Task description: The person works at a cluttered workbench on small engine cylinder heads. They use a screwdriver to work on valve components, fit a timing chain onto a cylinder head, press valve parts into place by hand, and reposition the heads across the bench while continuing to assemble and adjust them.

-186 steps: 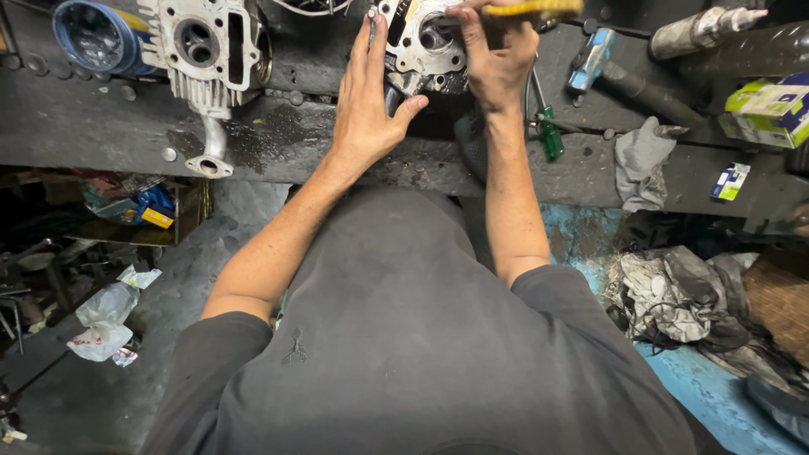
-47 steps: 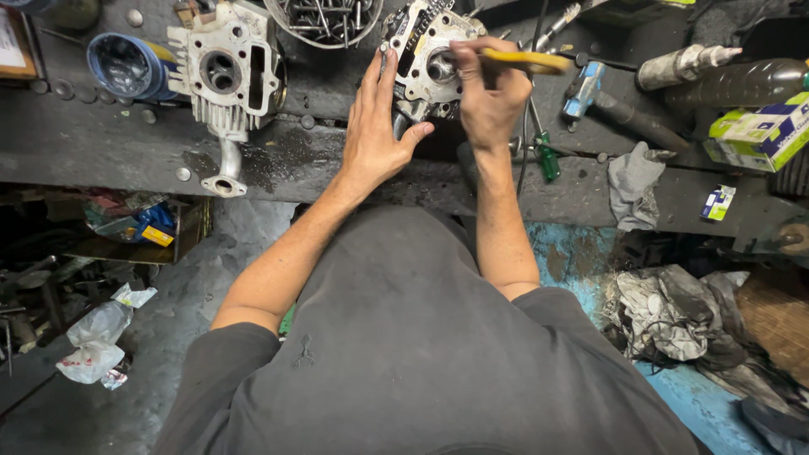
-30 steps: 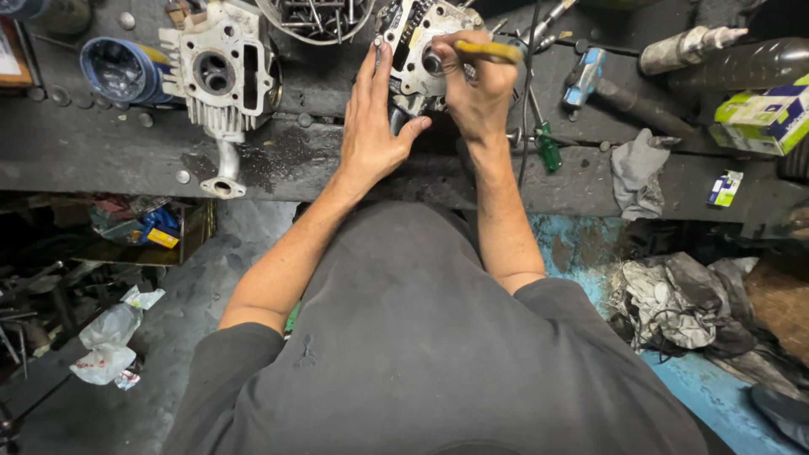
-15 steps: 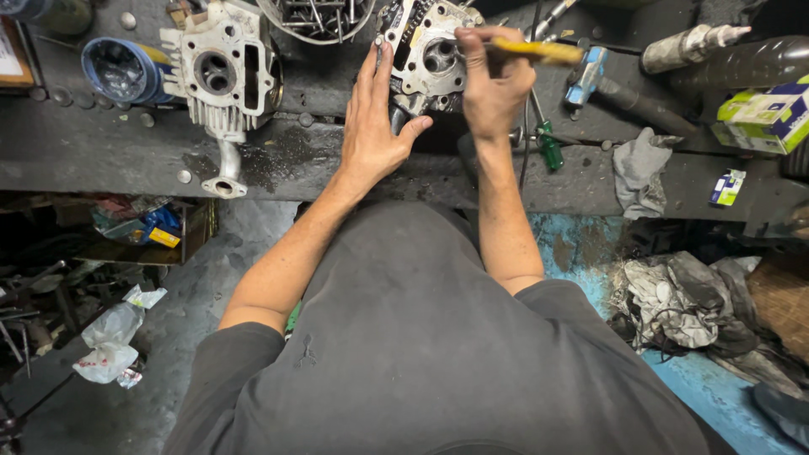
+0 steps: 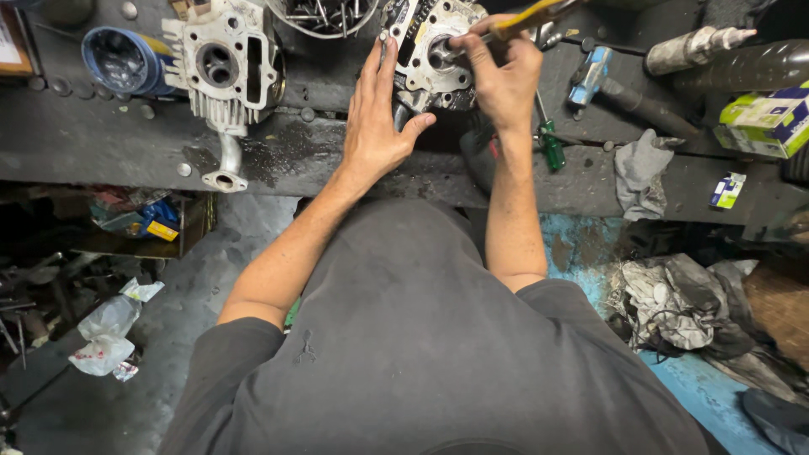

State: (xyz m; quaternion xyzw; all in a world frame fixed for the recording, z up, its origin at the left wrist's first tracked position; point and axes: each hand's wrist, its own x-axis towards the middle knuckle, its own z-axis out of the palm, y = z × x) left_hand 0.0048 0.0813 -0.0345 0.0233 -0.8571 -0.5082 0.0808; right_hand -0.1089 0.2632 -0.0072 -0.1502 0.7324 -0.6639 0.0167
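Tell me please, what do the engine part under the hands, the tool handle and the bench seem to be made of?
The engine part looks like cast metal, probably aluminium: dull silver-grey, with machined holes. The tool handle in the right hand seems to be yellow plastic, smooth and slightly shiny. The bench appears to be dark, oil-stained metal with round rivet-like heads, but grime leaves this uncertain. The left hand rests beside the part.

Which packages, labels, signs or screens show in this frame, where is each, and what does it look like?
Green, white and blue rectangular cardboard box: far right of the dark workbench, lying flat.
Small blue, white and yellow carton: front bench edge, below that box.
Yellow and blue packet: on the shelf under the bench, left side.
Framed card with orange border: top left corner, cut off.
No screens visible.
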